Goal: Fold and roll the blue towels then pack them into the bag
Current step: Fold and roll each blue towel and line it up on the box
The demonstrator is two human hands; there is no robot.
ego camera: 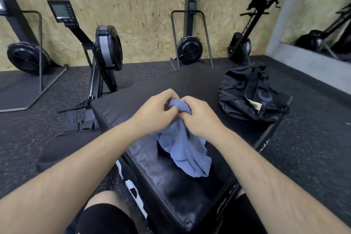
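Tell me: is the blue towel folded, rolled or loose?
Loose, neither folded nor rolled. The left hand and right hand pinch the blue towel at its top; the rest hangs crumpled onto the black padded box.

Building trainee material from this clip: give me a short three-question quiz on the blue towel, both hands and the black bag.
1. True or false: the left hand and the right hand both grip the crumpled blue cloth towel.
2. Where is the black fabric duffel bag? A) on a chair B) on the far right corner of the black padded box C) on the person's lap
3. Is the towel rolled yet?
Key: 1 true; 2 B; 3 no, it hangs loose.
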